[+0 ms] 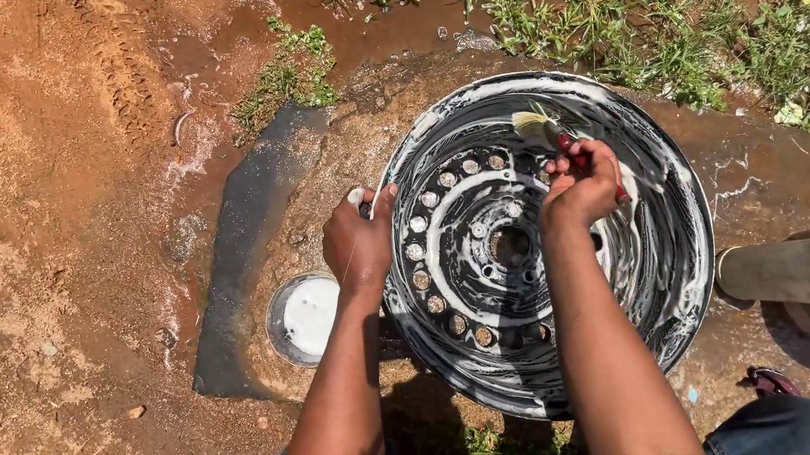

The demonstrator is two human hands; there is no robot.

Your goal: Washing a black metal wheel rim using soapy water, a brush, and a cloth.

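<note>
A black steel wheel rim [666, 262], covered in white soap foam, lies flat on wet ground with its ring of round holes facing up. My left hand [359, 242] grips the rim's left edge. My right hand [581, 184] is closed on a red-handled brush [542, 123] whose pale bristles rest on the rim's upper inner wall.
A small round bowl of white soapy water [307, 317] sits on the dirt left of the rim. A long dark wet strip [253, 242] runs beside it. A grey pipe end [793, 272] lies at the right. Grass and puddles [663, 25] border the top.
</note>
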